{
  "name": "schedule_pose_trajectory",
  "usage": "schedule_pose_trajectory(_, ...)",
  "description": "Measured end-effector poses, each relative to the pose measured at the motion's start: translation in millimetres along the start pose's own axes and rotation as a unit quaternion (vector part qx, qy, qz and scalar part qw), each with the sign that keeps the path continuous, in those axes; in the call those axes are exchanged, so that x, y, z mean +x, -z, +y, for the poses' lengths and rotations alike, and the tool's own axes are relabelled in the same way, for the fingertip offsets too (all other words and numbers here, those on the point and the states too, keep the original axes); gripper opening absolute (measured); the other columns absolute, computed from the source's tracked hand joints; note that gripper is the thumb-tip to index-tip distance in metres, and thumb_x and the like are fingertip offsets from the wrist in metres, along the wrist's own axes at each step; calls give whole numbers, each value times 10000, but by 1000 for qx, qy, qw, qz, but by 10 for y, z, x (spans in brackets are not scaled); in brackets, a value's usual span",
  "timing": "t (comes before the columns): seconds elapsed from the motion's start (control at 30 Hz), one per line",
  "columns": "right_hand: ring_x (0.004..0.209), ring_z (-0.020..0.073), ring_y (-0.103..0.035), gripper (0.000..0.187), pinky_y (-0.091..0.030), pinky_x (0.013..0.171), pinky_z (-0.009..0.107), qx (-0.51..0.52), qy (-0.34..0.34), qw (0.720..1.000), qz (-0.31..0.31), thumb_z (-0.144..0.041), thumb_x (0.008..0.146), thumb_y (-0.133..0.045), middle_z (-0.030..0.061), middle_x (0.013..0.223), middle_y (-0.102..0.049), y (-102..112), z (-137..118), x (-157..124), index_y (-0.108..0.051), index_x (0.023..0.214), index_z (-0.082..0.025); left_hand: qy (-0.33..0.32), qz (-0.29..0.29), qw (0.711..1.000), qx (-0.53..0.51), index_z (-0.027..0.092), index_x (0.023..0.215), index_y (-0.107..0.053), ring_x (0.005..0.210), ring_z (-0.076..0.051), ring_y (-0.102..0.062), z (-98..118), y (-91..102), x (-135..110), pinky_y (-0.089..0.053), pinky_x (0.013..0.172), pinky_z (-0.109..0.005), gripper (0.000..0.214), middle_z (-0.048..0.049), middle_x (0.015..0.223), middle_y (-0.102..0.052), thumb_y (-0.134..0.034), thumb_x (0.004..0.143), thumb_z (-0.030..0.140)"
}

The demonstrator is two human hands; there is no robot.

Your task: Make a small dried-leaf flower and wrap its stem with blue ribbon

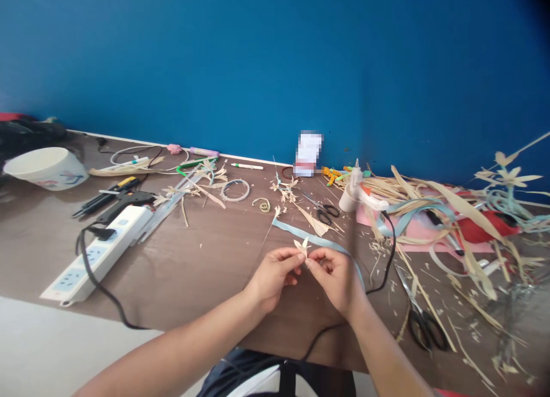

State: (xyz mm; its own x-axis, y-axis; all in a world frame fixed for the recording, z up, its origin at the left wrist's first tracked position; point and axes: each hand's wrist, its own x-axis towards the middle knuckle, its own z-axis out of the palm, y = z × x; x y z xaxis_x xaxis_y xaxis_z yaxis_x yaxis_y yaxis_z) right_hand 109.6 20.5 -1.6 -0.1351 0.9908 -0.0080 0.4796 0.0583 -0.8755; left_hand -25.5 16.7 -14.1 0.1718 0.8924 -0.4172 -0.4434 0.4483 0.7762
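Near the front of the brown table, a small cream flower point(303, 247) with pointed petals is pinched at its base between my two hands. My left hand point(277, 272) grips it with thumb and forefinger, the other fingers curled. My right hand point(334, 274) pinches the same base from the other side. Just beyond the hands lies a light blue ribbon point(309, 236), which curves down behind the right hand. Farther back are black-handled scissors point(325, 212), a dried husk piece point(315, 222) and a cluster of pale flowers point(286, 191).
A white power strip point(101, 254), a glue gun point(124, 205) and a white bowl point(47, 168) stand on the left. To the right are a white bottle point(352, 191), husk strips point(412, 191), larger scissors point(423, 319) and a black cord point(391, 259). A blue wall point(240, 70) closes the back.
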Motion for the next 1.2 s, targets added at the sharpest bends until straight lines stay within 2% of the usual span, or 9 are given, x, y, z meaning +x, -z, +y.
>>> schedule_pose_trajectory(0.2, 413, 101, -385, 130, -295, 410, 216, 16, -5, 1000, -8, -279, 718, -539, -44, 468, -446, -34, 33, 1, -536, 627, -186, -60, -43, 979, 188, 142, 786, -658, 488, -77, -432, 151, 111, -41, -321, 442, -187, 251, 11, 569, -536, -614, 672, 361)
schedule_pose_trajectory(0.27, 426, 103, -394, 125, -302, 422, 218, 23, -21, 999, -8, -277, 714, -532, -40, 486, -453, -12, 85, 6, -514, 626, -189, -149, -33, 931, 332, 159, 886, -654, 569, -106, -502, 318, 232, 40, -381, 533, -210, 264, -16, 679, -616, -576, 707, 337)
schedule_pose_trajectory(0.33, 449, 108, -415, 120, -313, 439, 222, 21, -35, 999, -10, -279, 711, -531, -27, 522, -484, 22, 143, 1, -507, 633, -191, -232, 43, 856, 461, 160, 837, -655, 652, -142, -552, 493, 362, 178, -408, 614, -237, 228, -40, 759, -654, -543, 729, 326)
schedule_pose_trajectory(0.5, 458, 108, -411, 118, -312, 450, 226, -1, -41, 999, -28, -290, 720, -526, -26, 536, -489, 88, 193, -63, -509, 653, -195, -207, 131, 700, 670, 190, 831, -624, 708, -203, -598, 697, 478, 568, -427, 653, -289, 214, -51, 763, -668, -530, 725, 350)
schedule_pose_trajectory(0.63, 440, 99, -387, 129, -306, 444, 224, -15, -44, 998, -36, -294, 732, -515, -34, 528, -477, 127, 127, -85, -504, 649, -196, -156, 153, 639, 737, 176, 743, -617, 748, -256, -602, 652, 403, 742, -428, 667, -336, 231, -95, 736, -654, -521, 716, 385)
schedule_pose_trajectory(0.83, 468, 113, -432, 128, -330, 453, 224, -12, -27, 999, 14, -306, 729, -522, -26, 541, -497, 325, 26, -111, -514, 666, -195, -156, 109, 674, 714, 179, 670, -594, 657, -180, -571, 665, 415, 639, -390, 598, -261, 179, -42, 664, -622, -491, 731, 312)
schedule_pose_trajectory(1.0, 420, 105, -411, 150, -314, 423, 218, -32, -33, 998, 52, -335, 722, -522, -42, 478, -474, 496, 16, 1, -514, 668, -194, -114, -55, 863, 489, 159, 578, -504, 455, -75, -390, 855, 363, 189, -278, 455, -197, 249, 51, 489, -441, -542, 704, 370)
schedule_pose_trajectory(1.07, 389, 101, -394, 151, -299, 408, 217, -76, -42, 994, 60, -334, 719, -512, -47, 453, -468, 525, 25, 143, -520, 664, -194, -70, -111, 898, 419, 157, 600, -499, 421, -55, -343, 902, 303, 35, -251, 432, -185, 242, 70, 460, -409, -562, 700, 369)
schedule_pose_trajectory(1.2, 499, 131, -502, 83, -327, 481, 230, -251, -32, 966, 51, -236, 678, -514, 1, 590, -603, 496, 79, 501, -560, 619, -201, -26, -153, 919, 362, 144, 610, -520, 421, -47, -373, 793, 188, -47, -271, 427, -181, 231, 53, 495, -479, -614, 666, 346)
